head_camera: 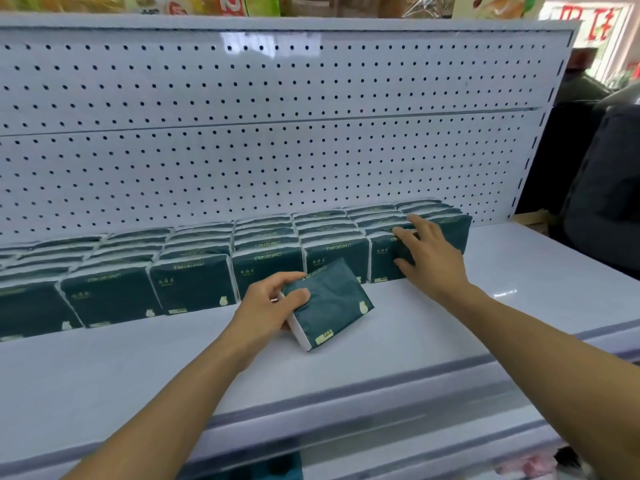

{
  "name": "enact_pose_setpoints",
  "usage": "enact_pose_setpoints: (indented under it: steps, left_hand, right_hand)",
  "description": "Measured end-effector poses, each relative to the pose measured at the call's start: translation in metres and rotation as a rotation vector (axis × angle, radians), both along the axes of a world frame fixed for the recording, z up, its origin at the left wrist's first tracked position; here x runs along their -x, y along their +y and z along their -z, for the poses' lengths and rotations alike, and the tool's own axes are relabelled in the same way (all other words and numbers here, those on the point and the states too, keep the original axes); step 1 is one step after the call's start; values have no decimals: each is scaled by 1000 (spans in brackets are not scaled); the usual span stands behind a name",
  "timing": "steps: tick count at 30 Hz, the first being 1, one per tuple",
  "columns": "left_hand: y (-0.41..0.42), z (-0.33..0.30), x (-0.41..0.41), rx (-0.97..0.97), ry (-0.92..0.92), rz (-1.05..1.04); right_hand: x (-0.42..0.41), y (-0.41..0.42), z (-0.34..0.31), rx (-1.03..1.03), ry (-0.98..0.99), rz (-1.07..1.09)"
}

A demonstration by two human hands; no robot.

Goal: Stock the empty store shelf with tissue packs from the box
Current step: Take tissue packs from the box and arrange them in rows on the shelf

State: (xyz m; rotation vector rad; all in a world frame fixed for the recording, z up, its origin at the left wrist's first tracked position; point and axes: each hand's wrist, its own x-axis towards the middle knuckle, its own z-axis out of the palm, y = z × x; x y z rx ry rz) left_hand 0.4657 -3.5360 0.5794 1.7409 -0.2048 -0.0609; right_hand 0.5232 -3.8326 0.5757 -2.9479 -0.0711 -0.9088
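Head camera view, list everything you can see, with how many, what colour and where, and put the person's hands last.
Dark green plastic-wrapped tissue packs: many, exact count unclear, standing in rows against the back of the shelf.
Loose dark green tissue pack: one, tilted, in front of the rows.
White metal store shelf: one, holds the packs.
White perforated back panel: one, behind the rows.
Colourful packaged goods: several, blurred, on top.
Left hand: fingers grip the loose pack.
Right hand: fingers spread on the rightmost stack.

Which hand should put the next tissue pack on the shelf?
Left. The left hand already grips a loose tissue pack just in front of the row, while the right hand rests on the end stack.
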Motion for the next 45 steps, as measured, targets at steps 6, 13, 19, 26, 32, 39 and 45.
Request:
enact_pose_setpoints:
  steps: [6, 13, 19, 26, 32, 39, 45]
  left_hand:
    - [-7, -6, 3, -15, -11, -1]
    - [-29, -11, 9, -227, -197, 121]
    - [-81, -7, 16, -329, -339, 169]
    - [-127, -8, -6, -608, -741, -3]
    - [-150, -5, -60, -1249, -884, -101]
    - [-169, -3, -84, -1576, -805, -133]
    - [-172, -2, -87, -1582, -786, -133]
  right_hand:
    - [0, 1, 1, 41, -60, 9]
    - [60, 26, -27, -287, 32, -640]
    - [71, -9, -4, -18, 104, -571]
    - [68, -93, 6, -31, -62, -409]
    - [38, -156, 6, -93, -28, -186]
    - [6, -140, 15, -167, 2, -208]
    - [-12, -131, 11, -143, 35, -179]
